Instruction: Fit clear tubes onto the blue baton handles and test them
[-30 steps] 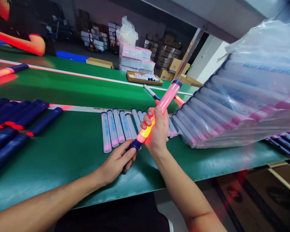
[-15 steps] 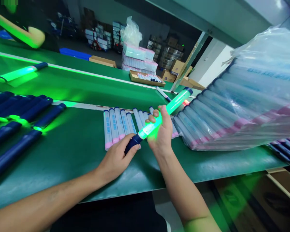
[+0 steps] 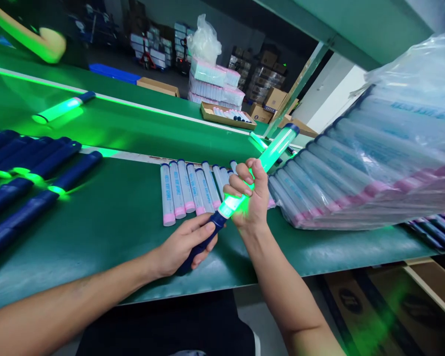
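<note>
A light stick (image 3: 276, 148) glows green between my hands, tilted with its dark-capped tip up to the right. My left hand (image 3: 187, 242) is closed round its dark blue handle (image 3: 209, 236). Higher up, my right hand (image 3: 250, 198) wraps its fingers round the glowing tube, hiding part of it. Just behind my hands, several clear tubes (image 3: 175, 190) with pink ends and blue print lie in a row on the green work surface (image 3: 107, 237).
Dark blue light-stick handles (image 3: 25, 217) lie at the left. A bagged stack of clear tubes (image 3: 374, 163) stands at the right. Behind runs a green belt (image 3: 133, 126) with a lit stick (image 3: 59, 110) on it. A person's arm (image 3: 25, 34) reaches in at the back left.
My left hand's grip on the handle has shifted, with more handle showing below it. My right fingers curl more tightly. The lit stick on the belt has moved right.
</note>
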A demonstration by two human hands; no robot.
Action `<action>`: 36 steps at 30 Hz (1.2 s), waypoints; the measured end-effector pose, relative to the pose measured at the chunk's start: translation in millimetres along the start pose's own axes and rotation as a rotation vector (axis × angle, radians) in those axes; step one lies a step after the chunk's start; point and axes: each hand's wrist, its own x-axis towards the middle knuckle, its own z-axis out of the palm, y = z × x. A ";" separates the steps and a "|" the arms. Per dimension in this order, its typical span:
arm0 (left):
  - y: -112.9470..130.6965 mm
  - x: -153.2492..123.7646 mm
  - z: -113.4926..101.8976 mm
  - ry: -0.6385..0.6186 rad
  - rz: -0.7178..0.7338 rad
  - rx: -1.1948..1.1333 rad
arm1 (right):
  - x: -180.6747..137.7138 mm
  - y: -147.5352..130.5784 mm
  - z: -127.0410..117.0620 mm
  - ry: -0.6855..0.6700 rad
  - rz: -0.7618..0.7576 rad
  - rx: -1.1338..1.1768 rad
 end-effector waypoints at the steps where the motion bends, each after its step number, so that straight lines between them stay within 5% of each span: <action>1: -0.5 -0.1 -1.1 -0.011 -0.002 -0.012 | -1.3 0.6 0.8 -0.009 0.000 -0.013; 10: -3.3 0.9 -10.5 -0.162 -0.074 -0.140 | -4.0 4.1 -4.4 -0.079 0.036 -0.061; 14: -8.9 4.8 -9.0 -0.012 0.040 0.104 | 1.4 -4.8 -3.4 -0.018 -0.031 -0.165; 17: -12.9 3.6 -9.3 0.091 0.131 0.337 | 6.3 -19.2 10.9 0.031 -0.221 -0.275; 22: -12.7 -4.3 -10.5 0.005 0.220 0.344 | 10.0 -29.1 38.9 -0.073 -0.320 -0.419; 31: -16.6 -6.5 -14.5 -0.091 0.119 0.240 | 9.2 -23.6 26.1 -0.060 -0.286 -0.365; 36: 1.0 -1.4 -5.6 -0.113 0.243 0.312 | -5.6 -24.3 44.4 -0.174 -0.325 -0.446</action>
